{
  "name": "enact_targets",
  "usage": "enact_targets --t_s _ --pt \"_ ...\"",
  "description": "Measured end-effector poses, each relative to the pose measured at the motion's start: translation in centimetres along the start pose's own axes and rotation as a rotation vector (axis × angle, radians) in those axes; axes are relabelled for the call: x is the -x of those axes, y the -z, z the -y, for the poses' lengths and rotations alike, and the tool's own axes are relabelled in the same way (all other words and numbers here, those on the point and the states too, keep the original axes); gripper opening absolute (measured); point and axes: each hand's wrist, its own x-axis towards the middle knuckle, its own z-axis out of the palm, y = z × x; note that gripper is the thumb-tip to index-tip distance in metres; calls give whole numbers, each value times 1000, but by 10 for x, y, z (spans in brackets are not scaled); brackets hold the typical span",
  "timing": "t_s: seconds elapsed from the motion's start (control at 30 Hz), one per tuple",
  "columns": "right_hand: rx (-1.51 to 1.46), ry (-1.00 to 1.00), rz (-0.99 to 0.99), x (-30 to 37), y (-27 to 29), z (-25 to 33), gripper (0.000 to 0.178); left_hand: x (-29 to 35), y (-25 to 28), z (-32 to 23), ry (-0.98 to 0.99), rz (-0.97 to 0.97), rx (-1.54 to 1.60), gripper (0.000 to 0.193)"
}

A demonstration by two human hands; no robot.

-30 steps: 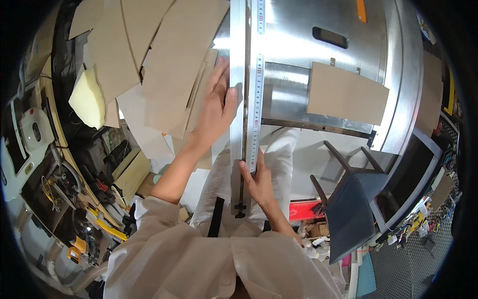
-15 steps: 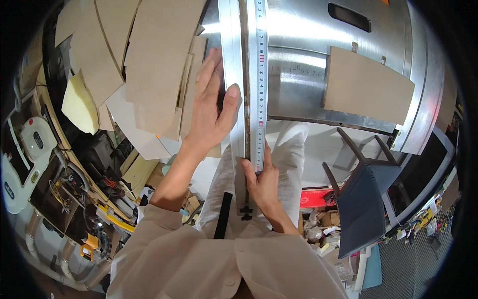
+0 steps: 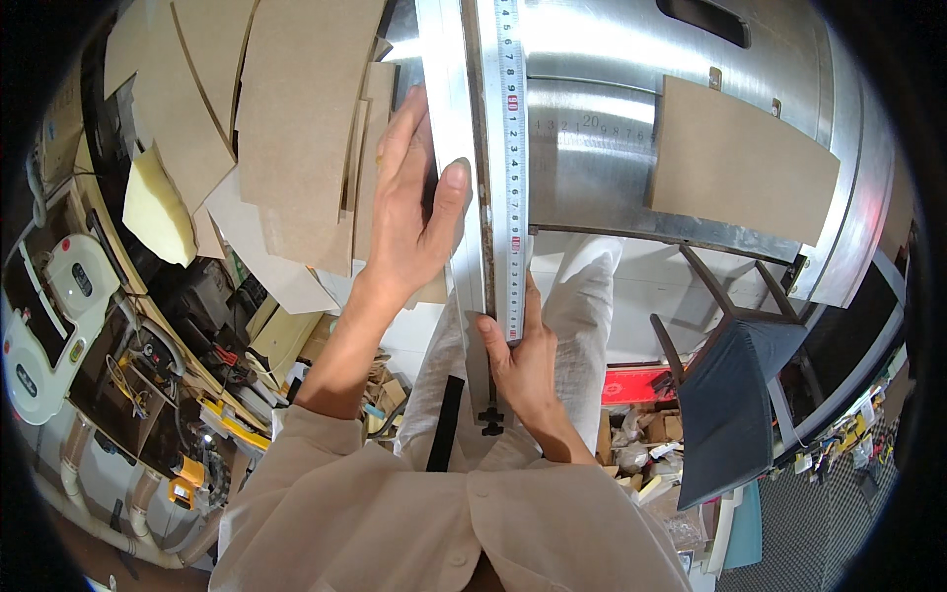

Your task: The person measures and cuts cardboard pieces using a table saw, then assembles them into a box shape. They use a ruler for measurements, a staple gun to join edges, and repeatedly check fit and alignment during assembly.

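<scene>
A long silvery metal rail [image 3: 455, 128] runs away from my body, over the near edge of a steel machine table. Along its right side lies a white ruler [image 3: 512, 187] with black and red markings. My left hand [image 3: 406, 212] rests against the rail's left side, fingers stretched forward and thumb laid on the rail's top. Farther down, my right hand [image 3: 528, 367] is closed around the near end of the ruler, thumb on its left edge and fingers on the right, partly hidden beneath. A black knob [image 3: 491, 423] sits at the rail's near end.
Flat brown boards [image 3: 301, 128] are piled at the left beside a pale yellow foam piece [image 3: 158, 212]. Another brown board [image 3: 745, 158] lies on the steel table [image 3: 592, 192]. A dark chair [image 3: 730, 405] stands at the right, above scattered scraps [image 3: 646, 449].
The view has shifted slightly, with the rail's far part and my left hand a little farther left in it. My right hand keeps its hold on the ruler.
</scene>
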Motion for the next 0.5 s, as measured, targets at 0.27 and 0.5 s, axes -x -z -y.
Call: enact_targets --t_s 0.27,0.5 --pt "-104 -17 -32 2 0 7 79 0 -3 2 -17 -43 24 48" --pt "-101 11 -99 4 0 4 76 1 -6 0 30 -66 67 46"
